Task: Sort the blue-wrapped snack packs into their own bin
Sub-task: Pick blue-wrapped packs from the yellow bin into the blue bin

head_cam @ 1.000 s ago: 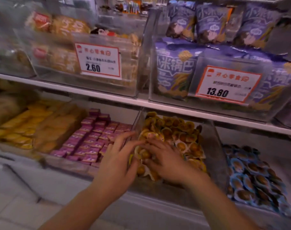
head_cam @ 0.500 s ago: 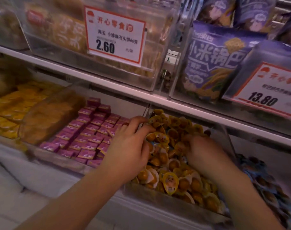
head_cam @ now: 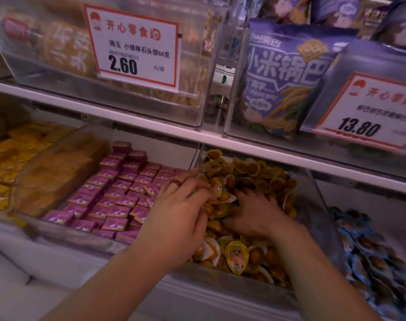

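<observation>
A: Since the frame half a second back: view has closed in on the lower shelf, right hand (head_cam: 255, 212) has slid left and deeper into the yellow-wrapped packs (head_cam: 248, 179). Left hand (head_cam: 179, 212) has barely shifted.

B: Hand states?

A: Left hand lies at the left edge of the pile, fingers curled with the tips among the packs at frame centre. Whether it pinches one, cannot tell. A ring (head_cam: 175, 182) shows on one finger. Right hand is palm down, fingertips buried in the pile; grip hidden too.

B: Any blue in that heap?

A: None I can see near the fingers. The blue-wrapped snack packs (head_cam: 368, 249) sit in their own bin at lower right of the frame, past the clear divider (head_cam: 317, 205), well apart from both hands.

B: So which step?

A: My read: searching. Both hands rake through the yellow bin (head_cam: 220, 278) for strays. Nothing lifted out.

B: Next move?

A: Part the top layer, spot a blue wrapper, pinch it, carry it right over the divider and drop it in the blue bin. Packs are small and loose; a sideways sweep could push yellow ones over the front lip.

B: Surroundings?

A: Purple boxes (head_cam: 114, 193) in the bin left of the hands, orange packs (head_cam: 10, 156) at far left. Upper shelf: price tag 2.60 (head_cam: 133, 46) upper centre-left, purple bags (head_cam: 283, 82) and price tag 13.80 (head_cam: 368, 112) upper right.
</observation>
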